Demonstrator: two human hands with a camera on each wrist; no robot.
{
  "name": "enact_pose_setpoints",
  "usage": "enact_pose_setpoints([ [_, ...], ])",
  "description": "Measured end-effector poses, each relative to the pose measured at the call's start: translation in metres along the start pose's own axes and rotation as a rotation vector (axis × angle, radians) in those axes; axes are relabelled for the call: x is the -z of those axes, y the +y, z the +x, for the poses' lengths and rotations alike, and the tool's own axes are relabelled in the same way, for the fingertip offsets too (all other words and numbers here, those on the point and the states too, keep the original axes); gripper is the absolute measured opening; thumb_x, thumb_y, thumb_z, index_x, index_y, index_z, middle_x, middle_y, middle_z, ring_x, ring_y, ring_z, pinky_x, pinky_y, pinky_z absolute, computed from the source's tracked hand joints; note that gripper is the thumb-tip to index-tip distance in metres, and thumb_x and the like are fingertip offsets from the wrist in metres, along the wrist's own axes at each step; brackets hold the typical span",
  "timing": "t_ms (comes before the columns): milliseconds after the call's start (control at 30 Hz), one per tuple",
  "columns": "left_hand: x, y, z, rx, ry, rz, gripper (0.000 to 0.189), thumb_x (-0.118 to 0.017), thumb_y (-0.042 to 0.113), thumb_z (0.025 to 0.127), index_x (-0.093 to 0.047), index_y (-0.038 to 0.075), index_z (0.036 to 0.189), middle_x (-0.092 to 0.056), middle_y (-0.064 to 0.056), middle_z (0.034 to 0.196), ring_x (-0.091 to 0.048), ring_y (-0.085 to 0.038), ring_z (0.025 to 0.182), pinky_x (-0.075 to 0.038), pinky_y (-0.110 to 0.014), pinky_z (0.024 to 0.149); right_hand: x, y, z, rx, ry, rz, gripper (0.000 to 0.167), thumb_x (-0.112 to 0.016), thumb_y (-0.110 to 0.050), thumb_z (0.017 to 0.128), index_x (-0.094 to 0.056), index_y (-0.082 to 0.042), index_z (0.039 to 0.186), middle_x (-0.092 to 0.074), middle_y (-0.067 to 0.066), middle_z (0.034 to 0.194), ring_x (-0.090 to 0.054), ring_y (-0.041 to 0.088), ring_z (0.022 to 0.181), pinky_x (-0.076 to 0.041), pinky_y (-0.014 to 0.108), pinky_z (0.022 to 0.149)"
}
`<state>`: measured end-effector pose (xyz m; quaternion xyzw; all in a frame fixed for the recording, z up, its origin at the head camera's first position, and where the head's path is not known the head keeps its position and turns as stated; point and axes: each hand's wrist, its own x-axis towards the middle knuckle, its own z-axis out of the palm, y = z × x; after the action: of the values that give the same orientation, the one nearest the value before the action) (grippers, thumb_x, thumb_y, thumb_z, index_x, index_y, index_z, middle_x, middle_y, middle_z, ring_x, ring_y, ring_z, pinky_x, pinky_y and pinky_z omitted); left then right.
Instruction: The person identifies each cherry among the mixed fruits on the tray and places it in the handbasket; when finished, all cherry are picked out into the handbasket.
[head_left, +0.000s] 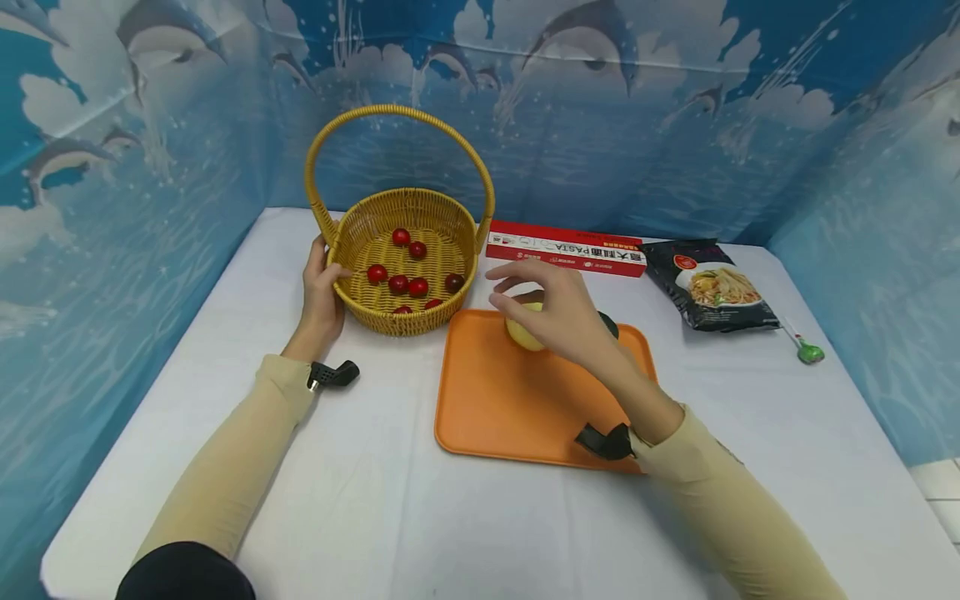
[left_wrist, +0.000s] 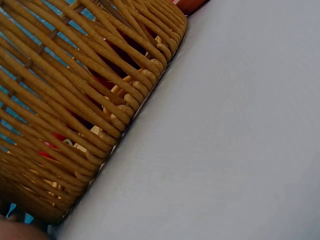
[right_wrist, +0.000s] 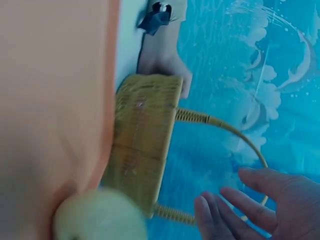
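My left hand [head_left: 322, 287] grips the left rim of a yellow woven basket [head_left: 360, 308], with the thumb over the edge and fingers outside. Several red cherries [head_left: 377, 273] lie on the basket's bottom. My right hand [head_left: 551, 304] hovers over the far part of an orange tray [head_left: 487, 408], fingers loosely bent and spread from the thumb, holding nothing. Below it on the tray is a pale yellow round fruit [head_left: 522, 335], partly covered by the hand; the right wrist view shows this fruit [right_wrist: 100, 217] apart from the fingers. A dark green thing [head_left: 609, 323] shows behind the right wrist.
A red pasta box [head_left: 566, 248] lies behind the tray along the back. To its right are a black noodle packet [head_left: 712, 285] and a green lollipop [head_left: 810, 352]. The basket's tall handle [head_left: 397, 110] arches upright. Dolphin-print cloth [head_left: 600, 150] hangs round the white table [head_left: 360, 500].
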<state>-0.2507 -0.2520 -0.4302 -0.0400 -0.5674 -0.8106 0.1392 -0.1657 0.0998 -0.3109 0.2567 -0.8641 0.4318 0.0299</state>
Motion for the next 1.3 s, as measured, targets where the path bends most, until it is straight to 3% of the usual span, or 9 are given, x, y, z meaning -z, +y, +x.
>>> enact_pose_setpoints([
  [267, -0.003, 0.000, 0.003, -0.008, 0.004, -0.002, 0.076, -0.041, -0.004, 0.081, -0.046, 0.014, 0.154, -0.041, -0.016, 0.160, -0.039, -0.034, 0.148, -0.031, -0.046, 0.122, 0.039, 0.034, -0.049, 0.026, 0.110, -0.128, 0.033, -0.075, -0.020, 0.098, -0.074, -0.014, 0.131, -0.075, 0.003, 0.125, -0.072, 0.024, 0.113, -0.058, 0.047, 0.096],
  [533, -0.009, -0.003, 0.006, -0.001, -0.012, -0.007, 0.076, -0.041, -0.005, 0.081, -0.046, 0.014, 0.155, -0.040, -0.016, 0.161, -0.039, -0.033, 0.149, -0.030, -0.046, 0.123, 0.070, 0.067, -0.089, -0.084, 0.185, -0.225, 0.034, -0.076, -0.021, 0.098, -0.073, -0.017, 0.132, -0.075, 0.005, 0.126, -0.069, 0.025, 0.116, -0.053, 0.057, 0.102],
  [667, -0.012, -0.005, 0.006, 0.008, -0.015, -0.004, 0.077, -0.041, -0.004, 0.081, -0.045, 0.014, 0.156, -0.042, -0.016, 0.161, -0.040, -0.035, 0.148, -0.031, -0.047, 0.123, 0.082, 0.080, -0.105, -0.133, 0.233, -0.271, 0.036, -0.076, -0.022, 0.098, -0.073, -0.019, 0.133, -0.074, 0.006, 0.128, -0.069, 0.024, 0.115, -0.054, 0.032, 0.103],
  [800, -0.015, -0.004, 0.006, 0.012, -0.020, -0.011, 0.075, -0.044, -0.002, 0.083, -0.045, 0.015, 0.156, -0.042, -0.018, 0.161, -0.040, -0.037, 0.148, -0.032, -0.048, 0.123, 0.090, 0.092, -0.118, -0.152, 0.296, -0.310, 0.038, -0.078, -0.021, 0.096, -0.072, -0.017, 0.134, -0.074, 0.008, 0.128, -0.068, 0.027, 0.116, -0.038, 0.000, 0.095],
  [933, -0.016, -0.002, 0.005, 0.021, -0.017, -0.015, 0.066, -0.050, 0.005, 0.092, -0.044, 0.017, 0.157, -0.042, -0.019, 0.160, -0.041, -0.038, 0.147, -0.032, -0.049, 0.124, 0.095, 0.101, -0.126, -0.156, 0.347, -0.376, 0.043, -0.077, -0.023, 0.097, -0.069, -0.014, 0.138, -0.072, 0.014, 0.133, -0.067, 0.036, 0.117, -0.030, -0.004, 0.092],
  [1000, -0.016, 0.000, 0.005, 0.028, -0.024, -0.025, 0.063, -0.053, 0.010, 0.096, -0.044, 0.018, 0.158, -0.042, -0.021, 0.161, -0.041, -0.038, 0.147, -0.031, -0.050, 0.124, 0.096, 0.103, -0.129, -0.174, 0.359, -0.414, 0.048, -0.075, -0.026, 0.098, -0.065, -0.015, 0.144, -0.069, 0.016, 0.138, -0.065, 0.040, 0.119, -0.038, 0.004, 0.096],
  [1100, -0.014, 0.002, 0.003, 0.028, -0.032, -0.030, 0.061, -0.056, 0.017, 0.100, -0.042, 0.021, 0.159, -0.042, -0.020, 0.162, -0.040, -0.037, 0.149, -0.028, -0.048, 0.126, 0.096, 0.103, -0.130, -0.214, 0.348, -0.446, 0.056, -0.068, -0.034, 0.102, -0.055, -0.018, 0.154, -0.061, 0.020, 0.148, -0.058, 0.044, 0.128, -0.048, 0.038, 0.112],
  [1200, -0.006, 0.008, -0.007, 0.030, -0.020, -0.053, 0.060, -0.056, 0.019, 0.103, -0.040, 0.022, 0.161, -0.041, -0.016, 0.165, -0.039, -0.031, 0.152, -0.026, -0.040, 0.127, 0.095, 0.104, -0.127, -0.239, 0.306, -0.460, 0.064, -0.060, -0.043, 0.106, -0.043, -0.018, 0.162, -0.049, 0.023, 0.158, -0.045, 0.047, 0.142, -0.034, 0.073, 0.113],
  [1300, 0.003, 0.014, -0.022, 0.018, -0.006, -0.082, 0.060, -0.053, 0.016, 0.106, -0.036, 0.017, 0.164, -0.038, -0.014, 0.167, -0.036, -0.026, 0.155, -0.025, -0.035, 0.128, 0.092, 0.106, -0.122, -0.239, 0.249, -0.487, 0.072, -0.058, -0.047, 0.106, -0.034, -0.017, 0.166, -0.035, 0.021, 0.168, -0.030, 0.046, 0.153, -0.024, 0.074, 0.119],
])
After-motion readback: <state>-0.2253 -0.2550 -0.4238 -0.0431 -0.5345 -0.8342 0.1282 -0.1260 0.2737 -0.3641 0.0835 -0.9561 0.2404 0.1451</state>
